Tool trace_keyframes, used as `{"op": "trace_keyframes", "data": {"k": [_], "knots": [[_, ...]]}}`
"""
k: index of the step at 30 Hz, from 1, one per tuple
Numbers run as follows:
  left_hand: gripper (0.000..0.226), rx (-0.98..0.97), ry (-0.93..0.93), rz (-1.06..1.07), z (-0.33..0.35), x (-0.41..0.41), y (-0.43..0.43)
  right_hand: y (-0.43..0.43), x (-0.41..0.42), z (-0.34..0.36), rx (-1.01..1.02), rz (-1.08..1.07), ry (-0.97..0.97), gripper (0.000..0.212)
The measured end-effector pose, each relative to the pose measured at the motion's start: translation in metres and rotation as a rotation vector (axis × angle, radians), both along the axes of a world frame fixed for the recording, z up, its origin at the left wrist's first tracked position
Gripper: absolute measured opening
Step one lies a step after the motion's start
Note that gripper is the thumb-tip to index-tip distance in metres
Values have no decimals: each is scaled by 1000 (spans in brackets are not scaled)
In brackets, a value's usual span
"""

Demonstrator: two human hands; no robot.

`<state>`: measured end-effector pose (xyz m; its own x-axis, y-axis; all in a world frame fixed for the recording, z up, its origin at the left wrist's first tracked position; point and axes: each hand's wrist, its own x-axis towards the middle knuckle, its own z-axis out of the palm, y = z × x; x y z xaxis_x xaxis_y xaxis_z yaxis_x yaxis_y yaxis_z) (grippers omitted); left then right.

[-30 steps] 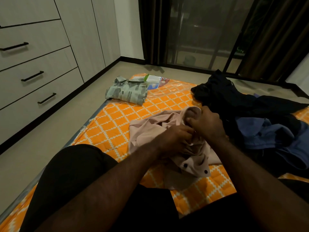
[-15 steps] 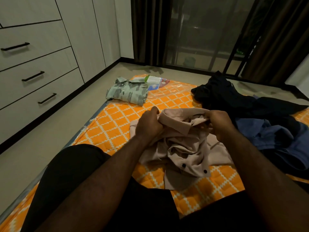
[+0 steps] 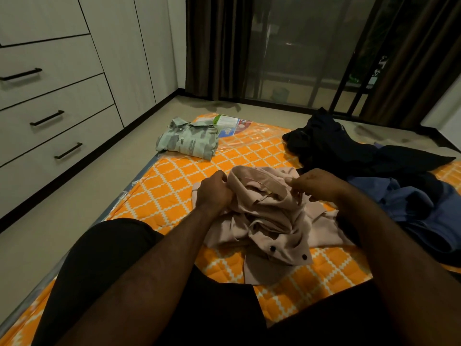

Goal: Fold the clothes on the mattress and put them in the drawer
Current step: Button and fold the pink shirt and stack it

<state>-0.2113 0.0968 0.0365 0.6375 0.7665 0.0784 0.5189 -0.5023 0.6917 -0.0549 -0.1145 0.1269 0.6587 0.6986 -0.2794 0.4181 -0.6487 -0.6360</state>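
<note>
Your left hand and right hand each pinch the collar of the crumpled pink shirt, fingers clamped on cloth, at the middle of the orange mattress.

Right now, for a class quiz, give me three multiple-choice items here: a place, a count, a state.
1. Where lies the folded grey-green camouflage shirt? A far corner of the orange patterned mattress; B floor; C drawer.
2. How many black drawer handles show? A one; B three; C five.
3. The pale pink button shirt is: A folded flat; B hanging; C crumpled, gripped by left hand and right hand.
A: it rests on that corner. B: three bars show. C: fingers clutch its fabric.
</note>
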Motion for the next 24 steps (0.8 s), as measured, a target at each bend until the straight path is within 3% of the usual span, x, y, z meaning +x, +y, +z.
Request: {"op": "trace_keyframes", "data": {"k": [4,8,11,14,19,22,24], "knots": [[17,51,95,-7,-3,1,-4,0,12,-12,-9,22,-223,12],[23,70,-18,-81,-3,1,-7,3,16,-22,78,-8,-363,22],[27,80,-158,-175,-1,1,-10,2,16,-26,1,138,-413,29],[32,100,-225,-246,8,3,-18,3,8,-26,10,257,-367,28],[37,10,-212,-360,16,5,-29,9,4,-24,-4,267,-199,35],[40,-14,-201,-396,11,4,-27,8,8,-27,-10,213,-91,55],[44,-5,-193,-385,9,3,-24,7,9,-28,-25,192,-126,65]]}}
